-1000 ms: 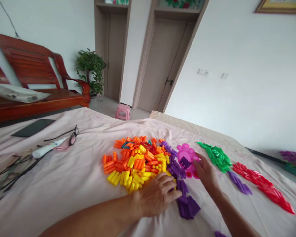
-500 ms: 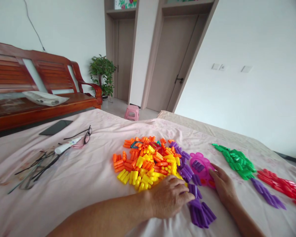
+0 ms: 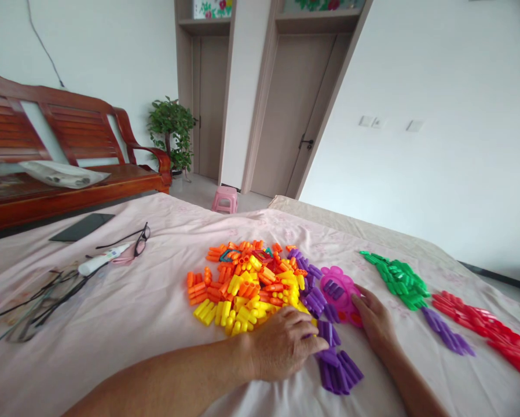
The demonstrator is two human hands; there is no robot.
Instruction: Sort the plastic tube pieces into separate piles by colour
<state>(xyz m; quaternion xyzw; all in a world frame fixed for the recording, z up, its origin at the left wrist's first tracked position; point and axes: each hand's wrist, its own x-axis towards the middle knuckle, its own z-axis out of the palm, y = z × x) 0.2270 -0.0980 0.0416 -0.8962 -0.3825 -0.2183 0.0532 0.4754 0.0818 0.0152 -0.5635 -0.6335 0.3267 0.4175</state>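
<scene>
My left hand (image 3: pixel 284 344) lies palm down on the pink sheet at the near edge of a pile of yellow and orange plastic pegs (image 3: pixel 246 286), its curled fingertips touching purple pegs (image 3: pixel 336 362). Whether it grips one is hidden. My right hand (image 3: pixel 375 321) rests flat, fingers stretched toward a pink flower-shaped plate (image 3: pixel 340 292) that carries a few purple pegs, touching its near rim. More purple pegs lie between the two hands.
Sorted rows of green pegs (image 3: pixel 399 281), purple pegs (image 3: pixel 446 336) and red pegs (image 3: pixel 486 324) lie to the right. Glasses (image 3: pixel 132 243), a white tube (image 3: pixel 99 260), cords and a dark tablet (image 3: pixel 81 226) lie at left. Behind stand a wooden bench (image 3: pixel 60 156), a potted plant, a pink stool.
The view has shifted slightly with my head. Both hands stay in nearly the same places by the purple pegs and the pink plate.
</scene>
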